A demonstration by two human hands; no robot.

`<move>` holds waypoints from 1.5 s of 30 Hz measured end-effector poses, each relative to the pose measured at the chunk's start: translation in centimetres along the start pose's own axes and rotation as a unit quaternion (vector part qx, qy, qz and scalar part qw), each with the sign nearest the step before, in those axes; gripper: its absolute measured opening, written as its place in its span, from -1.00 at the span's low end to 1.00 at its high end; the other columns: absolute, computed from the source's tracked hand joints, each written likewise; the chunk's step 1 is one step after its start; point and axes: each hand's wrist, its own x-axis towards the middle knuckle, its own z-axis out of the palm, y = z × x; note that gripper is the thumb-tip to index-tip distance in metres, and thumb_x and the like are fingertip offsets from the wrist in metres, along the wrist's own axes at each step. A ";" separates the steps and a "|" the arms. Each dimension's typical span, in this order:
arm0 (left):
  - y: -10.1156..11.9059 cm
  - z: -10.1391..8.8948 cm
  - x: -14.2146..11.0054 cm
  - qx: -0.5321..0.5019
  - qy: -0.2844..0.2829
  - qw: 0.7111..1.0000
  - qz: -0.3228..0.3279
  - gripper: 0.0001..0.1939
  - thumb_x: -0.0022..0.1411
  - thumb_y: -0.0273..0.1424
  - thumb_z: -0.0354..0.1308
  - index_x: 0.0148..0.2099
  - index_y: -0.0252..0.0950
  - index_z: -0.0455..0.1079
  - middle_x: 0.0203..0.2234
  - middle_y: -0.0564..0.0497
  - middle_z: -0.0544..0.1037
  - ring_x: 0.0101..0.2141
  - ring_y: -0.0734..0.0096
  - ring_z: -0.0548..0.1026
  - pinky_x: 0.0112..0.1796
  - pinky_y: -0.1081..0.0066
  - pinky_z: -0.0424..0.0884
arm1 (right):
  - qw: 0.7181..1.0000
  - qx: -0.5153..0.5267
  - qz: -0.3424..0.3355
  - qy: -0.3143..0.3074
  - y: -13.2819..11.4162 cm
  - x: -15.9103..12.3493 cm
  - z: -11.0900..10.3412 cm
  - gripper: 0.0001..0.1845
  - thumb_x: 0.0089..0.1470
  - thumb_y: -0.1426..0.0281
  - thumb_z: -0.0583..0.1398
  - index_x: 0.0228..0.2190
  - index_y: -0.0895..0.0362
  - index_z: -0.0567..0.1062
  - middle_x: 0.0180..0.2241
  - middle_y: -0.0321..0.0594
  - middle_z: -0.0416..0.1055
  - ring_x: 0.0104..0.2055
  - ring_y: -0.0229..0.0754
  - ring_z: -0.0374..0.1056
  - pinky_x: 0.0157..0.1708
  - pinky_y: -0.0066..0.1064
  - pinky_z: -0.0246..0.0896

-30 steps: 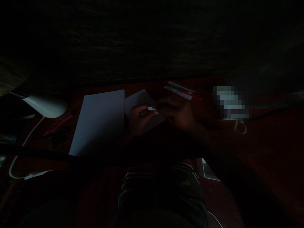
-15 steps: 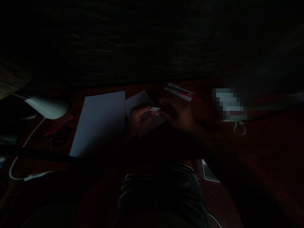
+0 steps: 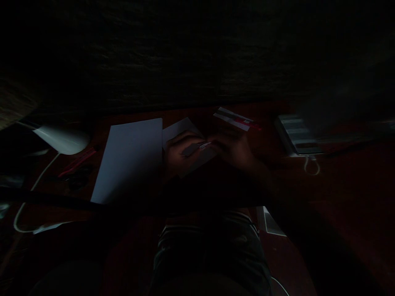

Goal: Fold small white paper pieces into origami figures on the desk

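Observation:
In the dim head view, my left hand is closed, its thumb and fingertips pinching a small folded piece of white paper. From the other side my right hand is closed too, its fingertips meeting the same paper. The piece is thin and seen nearly edge-on; its exact shape is too dark to make out. Beneath both hands lies a loose white sheet on the dark reddish table. Just left of it rests a larger stack or pad of white paper.
Beyond my right hand, a red-handled cutter lies on a paper strip. A pale boxy device with a cord loop stands right. At left are a white lamp-like object, a red tool, dark scissors and a white cable.
My right hand has moved slightly left, its fingers curling in closer to my left hand. The folded paper has turned and now looks narrower.

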 end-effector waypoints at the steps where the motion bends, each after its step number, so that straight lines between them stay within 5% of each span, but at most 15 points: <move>1: 0.1 -0.1 0.0 0.000 0.001 1.000 0.000 -0.87 0.38 -0.32 0.28 -0.11 -0.22 0.61 -0.24 -0.04 0.67 -0.22 0.32 0.60 -0.17 0.33 0.51 | 1.000 0.005 -0.003 0.000 0.0 0.0 0.0 -0.71 0.39 0.15 0.18 -0.20 0.02 0.65 -0.23 -0.16 0.59 -0.17 -0.06 0.49 -0.19 -0.26 0.31; 10: 0.2 -0.5 0.0 0.037 0.000 0.998 0.044 -0.93 0.37 -0.36 0.29 -0.13 -0.17 0.61 -0.23 -0.01 0.68 -0.21 0.31 0.61 -0.16 0.29 0.53 | 0.999 0.005 -0.046 0.019 -0.3 0.2 0.2 -0.66 0.43 0.17 0.13 -0.22 0.00 0.66 -0.29 -0.19 0.58 -0.21 -0.10 0.47 -0.21 -0.28 0.28; 24: -0.4 0.2 -0.1 0.021 0.051 0.998 -0.014 -0.78 0.36 -0.22 0.31 -0.32 -0.22 0.53 -0.39 -0.01 0.65 -0.35 0.34 0.58 -0.29 0.33 0.47 | 0.998 -0.016 0.060 -0.018 -0.5 0.3 1.1 -0.92 0.27 0.34 0.28 -0.21 0.04 0.59 -0.20 -0.18 0.63 -0.15 -0.06 0.53 -0.18 -0.28 0.30; 28: -1.2 0.2 0.2 0.007 0.070 0.997 -0.019 -0.75 0.33 -0.24 0.33 -0.37 -0.24 0.47 -0.46 0.02 0.58 -0.39 0.36 0.53 -0.32 0.35 0.43 | 0.993 -0.052 0.103 -0.006 0.7 0.6 0.0 -0.73 0.09 0.37 0.38 -0.14 0.10 0.55 -0.15 -0.07 0.62 -0.10 0.04 0.50 -0.06 -0.16 0.34; 33: -2.2 -0.1 0.3 -0.011 0.085 0.995 -0.043 -0.77 0.27 -0.28 0.36 -0.38 -0.23 0.45 -0.46 0.06 0.55 -0.39 0.37 0.51 -0.30 0.35 0.43 | 0.942 -0.180 0.254 0.126 4.2 0.1 -2.5 -0.94 0.10 0.42 0.33 -0.32 0.13 0.58 -0.27 0.02 0.59 -0.07 0.19 0.48 0.06 0.18 0.27; 36: -2.2 -0.1 0.2 -0.011 0.066 0.997 -0.048 -0.78 0.27 -0.27 0.35 -0.38 -0.23 0.45 -0.45 0.05 0.56 -0.38 0.37 0.51 -0.29 0.34 0.44 | 0.912 -0.209 0.315 0.157 5.9 -0.4 -3.8 -0.75 0.17 0.39 0.30 -0.55 0.12 0.53 -0.50 -0.05 0.51 -0.13 0.18 0.51 0.09 0.27 0.20; 40: -2.1 0.0 0.1 -0.013 0.040 0.998 -0.046 -0.76 0.29 -0.26 0.33 -0.38 -0.23 0.45 -0.46 0.04 0.57 -0.38 0.36 0.52 -0.30 0.36 0.44 | 0.871 -0.259 0.398 0.128 6.4 -0.5 -5.2 -0.71 0.14 0.33 0.34 -0.56 0.17 0.56 -0.47 0.06 0.55 -0.16 0.23 0.54 0.10 0.37 0.16; 45: -2.2 0.1 0.0 -0.014 0.020 0.999 -0.026 -0.77 0.33 -0.28 0.31 -0.36 -0.25 0.46 -0.44 0.04 0.57 -0.37 0.39 0.52 -0.31 0.38 0.44 | 0.837 -0.298 0.454 0.063 4.9 0.0 -5.8 -0.73 0.22 0.29 0.24 -0.34 0.22 0.66 -0.27 0.20 0.62 -0.12 0.28 0.55 0.07 0.31 0.24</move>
